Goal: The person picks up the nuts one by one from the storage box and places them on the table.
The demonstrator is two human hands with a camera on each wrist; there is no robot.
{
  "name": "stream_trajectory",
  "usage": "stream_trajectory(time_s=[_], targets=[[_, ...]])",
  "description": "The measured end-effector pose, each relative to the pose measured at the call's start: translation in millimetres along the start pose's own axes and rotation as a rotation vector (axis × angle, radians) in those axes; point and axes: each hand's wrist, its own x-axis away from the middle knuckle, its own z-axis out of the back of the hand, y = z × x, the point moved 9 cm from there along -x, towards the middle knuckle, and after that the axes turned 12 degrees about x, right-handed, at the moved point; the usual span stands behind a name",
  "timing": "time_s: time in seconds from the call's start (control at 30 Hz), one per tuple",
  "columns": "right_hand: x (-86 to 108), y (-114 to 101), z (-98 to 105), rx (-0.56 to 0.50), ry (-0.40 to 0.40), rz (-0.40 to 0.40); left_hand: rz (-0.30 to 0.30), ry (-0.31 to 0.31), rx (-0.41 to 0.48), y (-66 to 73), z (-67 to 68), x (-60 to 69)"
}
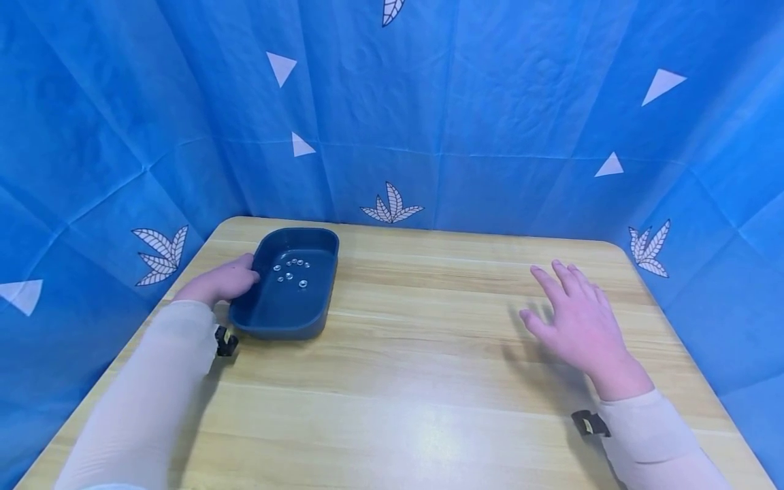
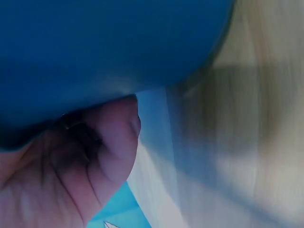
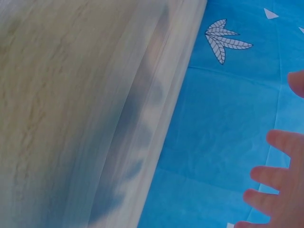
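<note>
A dark blue rectangular tray (image 1: pixel 282 309) with rounded corners is at the left of the table. Several small shiny silver pieces (image 1: pixel 303 284) lie scattered inside it, too small to tell their kind. My left hand (image 1: pixel 225 280) grips the tray's left wall, the thumb at the rim. In the left wrist view, curled fingers (image 2: pixel 116 137) press against the outside of the tray (image 2: pixel 109 47). Whether the tray is lifted at all, I cannot tell. Over the right part of the table, my right hand (image 1: pixel 578 327) hovers with fingers spread, holding nothing.
The light wooden table (image 1: pixel 429 327) has rounded far corners. A blue curtain (image 1: pixel 490 102) with white leaf and triangle prints surrounds its back and sides. Each wrist carries a small black camera, one by the left sleeve (image 1: pixel 153 367) and one by the right sleeve (image 1: pixel 649 429).
</note>
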Motion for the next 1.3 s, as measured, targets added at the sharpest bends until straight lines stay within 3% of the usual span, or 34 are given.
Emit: stream_trajectory(time_s=[0.2,0.43,0.7,1.03,1.3], targets=[[-0.7,-1.3,-0.4,-0.005,0.007,0.004,-0.042,0.0,-0.043,20.8,-15.0,1.5],[-2.2,-2.3,-0.3,-0.004,0.012,0.008,-0.029,0.014,0.007,33.3,-33.6,-1.1],[-3.7,-7.3,0.2,-0.009,0.011,0.02,-0.095,0.056,-0.024,52.4,-53.9,-7.3],[-5.0,-10.4,-2.1,-0.015,0.014,0.025,-0.077,0.108,-0.006,75.9,-78.9,-9.1],[-4.7,-11.5,1.4,-0.015,0.019,0.03,-0.096,0.123,0.036,92.1,-101.5,-8.6]])
